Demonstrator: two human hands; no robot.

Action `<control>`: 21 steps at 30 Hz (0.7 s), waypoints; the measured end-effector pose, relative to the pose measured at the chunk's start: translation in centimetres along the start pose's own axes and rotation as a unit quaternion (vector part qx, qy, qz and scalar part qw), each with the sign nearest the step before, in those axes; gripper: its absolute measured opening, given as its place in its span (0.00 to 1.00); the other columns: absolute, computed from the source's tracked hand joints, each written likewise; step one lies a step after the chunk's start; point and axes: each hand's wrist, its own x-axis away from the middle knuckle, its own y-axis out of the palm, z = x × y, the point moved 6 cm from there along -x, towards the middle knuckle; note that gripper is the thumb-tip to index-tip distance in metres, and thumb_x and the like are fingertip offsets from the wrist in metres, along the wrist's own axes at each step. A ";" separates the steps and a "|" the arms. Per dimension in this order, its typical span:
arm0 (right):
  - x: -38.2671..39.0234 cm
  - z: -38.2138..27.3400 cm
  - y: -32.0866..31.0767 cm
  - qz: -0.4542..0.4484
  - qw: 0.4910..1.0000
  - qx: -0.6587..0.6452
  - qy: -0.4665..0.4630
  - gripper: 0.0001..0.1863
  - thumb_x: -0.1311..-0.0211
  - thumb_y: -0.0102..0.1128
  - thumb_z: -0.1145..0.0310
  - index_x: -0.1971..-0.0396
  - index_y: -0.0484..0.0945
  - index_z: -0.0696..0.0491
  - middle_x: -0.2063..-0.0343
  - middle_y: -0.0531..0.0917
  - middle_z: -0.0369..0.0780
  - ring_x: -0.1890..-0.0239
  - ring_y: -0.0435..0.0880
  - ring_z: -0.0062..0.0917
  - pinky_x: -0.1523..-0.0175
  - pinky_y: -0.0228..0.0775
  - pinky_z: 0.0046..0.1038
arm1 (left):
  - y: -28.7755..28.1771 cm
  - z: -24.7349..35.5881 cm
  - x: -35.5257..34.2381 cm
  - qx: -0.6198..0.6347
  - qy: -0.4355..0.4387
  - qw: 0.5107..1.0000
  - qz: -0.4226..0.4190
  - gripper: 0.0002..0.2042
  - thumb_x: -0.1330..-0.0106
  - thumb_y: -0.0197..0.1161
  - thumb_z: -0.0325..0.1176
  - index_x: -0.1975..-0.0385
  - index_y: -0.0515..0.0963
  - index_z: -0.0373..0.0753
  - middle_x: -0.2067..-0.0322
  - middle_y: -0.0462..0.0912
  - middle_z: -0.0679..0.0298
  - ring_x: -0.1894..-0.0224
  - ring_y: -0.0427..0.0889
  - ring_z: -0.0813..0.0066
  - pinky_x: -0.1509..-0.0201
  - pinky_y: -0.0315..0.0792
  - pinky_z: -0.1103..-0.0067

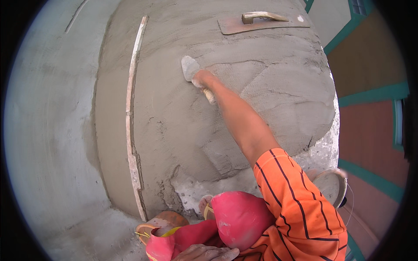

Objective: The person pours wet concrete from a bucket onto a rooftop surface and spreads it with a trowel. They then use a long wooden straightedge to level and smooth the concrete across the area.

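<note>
My right arm in an orange striped sleeve reaches out over wet grey mortar (174, 113). My right hand (203, 79) is closed around a trowel, whose mortar-smeared blade (190, 67) lies against the mortar and whose pale handle (210, 96) pokes out behind the fist. At the lower edge, my left hand (207, 253) rests on my pink trousers with its fingers lying flat and nothing seen in them. Part of this hand is cut off by the picture's edge. Beyond the trowel, a plastering float (263, 24) lies flat on the mortar.
A long thin mortar-stained strip (132, 78) runs along the left part of the mortar, with smoother grey surface (56, 130) beyond. A round bucket (332, 188) stands at the right. My sandalled foot (205, 206) is near the mortar's ragged near edge. Teal-framed panels (370, 126) fill the far right.
</note>
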 end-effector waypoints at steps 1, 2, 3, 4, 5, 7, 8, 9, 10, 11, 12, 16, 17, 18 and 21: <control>0.1 -0.9 1.4 0.051 0.998 0.015 -0.025 0.13 0.44 0.54 0.70 0.65 0.84 0.60 0.65 0.86 0.49 0.59 0.86 0.43 0.55 0.74 0.43 | 1.2 -0.8 0.6 -0.006 0.031 0.999 0.007 0.30 0.45 0.64 0.32 0.38 0.69 0.37 0.51 0.77 0.56 0.51 0.76 0.57 0.47 0.68 0.67; -0.3 -0.8 3.0 0.105 0.993 0.029 -0.047 0.13 0.44 0.54 0.70 0.65 0.84 0.60 0.64 0.86 0.49 0.56 0.85 0.43 0.53 0.75 0.42 | 1.8 -1.0 1.1 -0.012 0.066 0.998 0.012 0.33 0.47 0.67 0.32 0.38 0.68 0.35 0.52 0.77 0.55 0.52 0.76 0.56 0.49 0.68 0.66; 0.6 -1.5 3.6 0.154 0.984 0.048 -0.070 0.13 0.45 0.54 0.70 0.65 0.85 0.59 0.62 0.86 0.49 0.54 0.85 0.42 0.50 0.75 0.42 | 0.4 -0.1 1.1 0.002 0.088 0.996 0.017 0.30 0.46 0.65 0.31 0.40 0.69 0.32 0.54 0.77 0.54 0.53 0.76 0.57 0.51 0.68 0.67; 0.5 -1.0 3.3 0.141 0.986 0.064 -0.054 0.14 0.43 0.54 0.70 0.62 0.85 0.56 0.59 0.86 0.47 0.52 0.84 0.41 0.48 0.75 0.41 | -1.1 0.9 1.1 0.013 0.112 0.993 0.022 0.28 0.46 0.62 0.30 0.42 0.70 0.29 0.56 0.77 0.53 0.53 0.76 0.57 0.53 0.69 0.67; 1.6 -0.5 1.9 0.117 0.989 0.082 -0.037 0.14 0.41 0.54 0.69 0.59 0.85 0.53 0.56 0.85 0.46 0.50 0.84 0.39 0.46 0.74 0.40 | -1.1 0.8 1.4 0.018 0.118 0.992 0.028 0.27 0.45 0.61 0.30 0.43 0.71 0.28 0.56 0.77 0.53 0.53 0.76 0.57 0.53 0.69 0.67; 3.4 1.9 -2.0 0.119 0.980 0.152 -0.046 0.15 0.42 0.53 0.68 0.59 0.84 0.55 0.56 0.85 0.47 0.51 0.84 0.40 0.47 0.75 0.39 | -0.9 0.5 1.9 0.037 0.126 0.991 0.034 0.26 0.44 0.60 0.30 0.44 0.72 0.29 0.56 0.77 0.54 0.53 0.76 0.57 0.52 0.69 0.67; 3.9 3.8 -4.5 0.143 0.967 0.200 -0.073 0.15 0.44 0.52 0.69 0.63 0.84 0.59 0.59 0.85 0.50 0.53 0.85 0.44 0.49 0.76 0.40 | -1.0 0.4 2.1 0.050 0.126 0.990 0.033 0.25 0.44 0.60 0.30 0.44 0.72 0.29 0.56 0.78 0.54 0.52 0.76 0.57 0.51 0.69 0.67; 3.0 8.0 -7.0 0.183 0.958 0.215 -0.047 0.15 0.44 0.52 0.68 0.64 0.84 0.60 0.61 0.85 0.52 0.55 0.85 0.44 0.51 0.76 0.39 | -1.0 0.5 2.2 0.058 0.135 0.989 0.025 0.25 0.43 0.60 0.30 0.44 0.72 0.30 0.55 0.78 0.54 0.52 0.76 0.57 0.51 0.69 0.67; 5.0 9.8 -8.3 0.256 0.951 0.165 -0.051 0.15 0.46 0.53 0.69 0.66 0.84 0.61 0.64 0.85 0.54 0.56 0.86 0.44 0.52 0.76 0.40 | -0.9 0.2 2.3 0.063 0.112 0.991 0.031 0.25 0.43 0.60 0.31 0.43 0.72 0.31 0.54 0.77 0.55 0.51 0.76 0.56 0.49 0.69 0.66; 2.2 17.9 -11.5 0.139 0.971 0.175 0.086 0.14 0.46 0.52 0.69 0.67 0.84 0.62 0.68 0.85 0.55 0.61 0.87 0.44 0.54 0.76 0.40 | -0.8 0.1 2.3 0.058 0.112 0.992 0.017 0.26 0.43 0.60 0.31 0.42 0.72 0.33 0.52 0.77 0.55 0.50 0.76 0.56 0.48 0.68 0.65; 2.8 21.6 -12.9 0.165 0.957 0.212 0.109 0.14 0.45 0.52 0.69 0.70 0.83 0.63 0.74 0.84 0.54 0.68 0.88 0.41 0.61 0.77 0.39 | -0.7 -0.3 2.5 0.061 0.093 0.994 0.021 0.27 0.42 0.61 0.32 0.41 0.71 0.35 0.50 0.77 0.56 0.49 0.76 0.55 0.47 0.68 0.64; 9.5 32.2 -15.0 0.188 0.970 -0.066 0.142 0.18 0.33 0.48 0.57 0.75 0.73 0.56 0.84 0.74 0.38 0.87 0.75 0.27 0.81 0.70 0.34 | -0.2 -0.3 3.5 0.021 0.136 0.987 0.079 0.23 0.38 0.59 0.34 0.41 0.72 0.41 0.56 0.78 0.60 0.53 0.77 0.66 0.47 0.68 0.72; 12.4 30.2 -14.0 0.158 0.964 -0.151 0.150 0.18 0.30 0.46 0.52 0.74 0.71 0.49 0.85 0.71 0.31 0.89 0.71 0.20 0.84 0.68 0.29 | 0.1 -0.3 3.5 -0.015 0.160 0.977 0.143 0.20 0.38 0.59 0.35 0.45 0.75 0.42 0.62 0.79 0.65 0.60 0.78 0.73 0.55 0.69 0.78; 15.9 27.8 -13.3 0.104 0.931 -0.306 0.170 0.17 0.30 0.50 0.51 0.71 0.72 0.49 0.84 0.71 0.29 0.88 0.71 0.16 0.85 0.68 0.24 | 0.5 -0.4 3.6 -0.055 0.177 0.961 0.203 0.17 0.37 0.59 0.37 0.48 0.77 0.42 0.68 0.80 0.70 0.67 0.80 0.80 0.63 0.71 0.83; 23.8 20.8 -15.0 0.117 0.940 -0.313 0.068 0.15 0.32 0.56 0.51 0.66 0.75 0.48 0.83 0.72 0.26 0.87 0.70 0.09 0.85 0.67 0.16 | 2.1 -0.6 4.4 -0.076 0.225 0.953 0.188 0.19 0.38 0.58 0.36 0.48 0.75 0.39 0.69 0.78 0.70 0.67 0.78 0.78 0.63 0.69 0.81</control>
